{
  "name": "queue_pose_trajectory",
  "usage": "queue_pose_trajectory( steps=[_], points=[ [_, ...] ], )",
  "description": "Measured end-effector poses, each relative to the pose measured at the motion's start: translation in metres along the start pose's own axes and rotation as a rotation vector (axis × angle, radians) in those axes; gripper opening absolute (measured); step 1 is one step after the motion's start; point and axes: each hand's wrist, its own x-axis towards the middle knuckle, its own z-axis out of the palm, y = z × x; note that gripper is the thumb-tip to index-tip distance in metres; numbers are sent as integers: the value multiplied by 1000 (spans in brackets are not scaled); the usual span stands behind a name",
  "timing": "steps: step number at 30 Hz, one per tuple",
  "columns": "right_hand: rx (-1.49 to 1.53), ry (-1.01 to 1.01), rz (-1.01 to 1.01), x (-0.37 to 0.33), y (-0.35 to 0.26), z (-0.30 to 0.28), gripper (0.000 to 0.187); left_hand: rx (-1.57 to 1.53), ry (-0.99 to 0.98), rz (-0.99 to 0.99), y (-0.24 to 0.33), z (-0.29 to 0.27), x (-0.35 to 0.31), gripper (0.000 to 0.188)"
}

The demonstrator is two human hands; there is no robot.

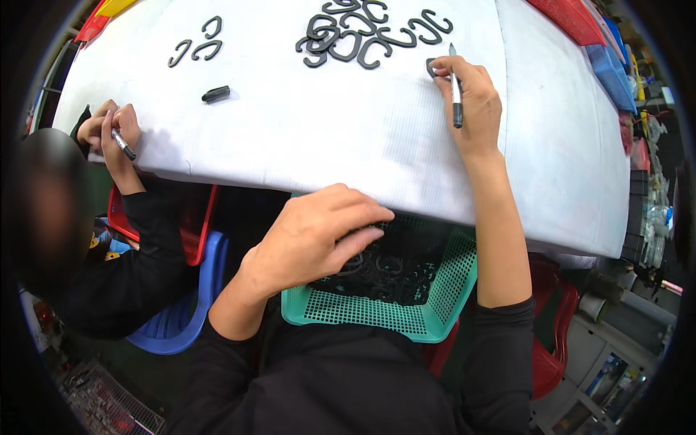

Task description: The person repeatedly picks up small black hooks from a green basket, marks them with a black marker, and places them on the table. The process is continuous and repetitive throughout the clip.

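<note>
My right hand [471,98] is closed around a grey-and-black marker pen [456,94], its uncapped-looking tip pointing away from me. The thumb and index finger of that hand also touch a small black curved piece [431,67], mostly hidden by the fingers. My left hand [315,228] hovers above a green mesh basket [304,308] at the table's front edge, thumb apart from its fingers, with nothing visible in it. Many black C-shaped pieces [380,284] lie inside the basket. Beyond my right hand, a pile of similar black hooks [341,36] rests on the white-covered table.
Left of the pile lie several black hooks [206,49] and a black pen cap [216,94]. At the left, a co-worker's hands [116,134] hold another marker over the white table [290,138]. A blue chair [188,312] and a red basket [199,239] stand nearby.
</note>
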Motion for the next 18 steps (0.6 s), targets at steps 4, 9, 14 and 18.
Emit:
queue_pose_trajectory(
  steps=[4,9,14,18],
  points=[
    [96,29,-139,-13,-12,-4,15,-151,143,-250,-7,-5,14,20],
    [155,-54,-373,-35,-66,-40,15,-347,330,-405,-25,-14,29,22],
    [174,-139,-508,-48,-84,-51,12,-326,-73,-470,-28,-39,51,24],
    [208,-141,-490,-55,-84,-53,18,-353,-107,-479,-28,-35,57,21]
  ],
)
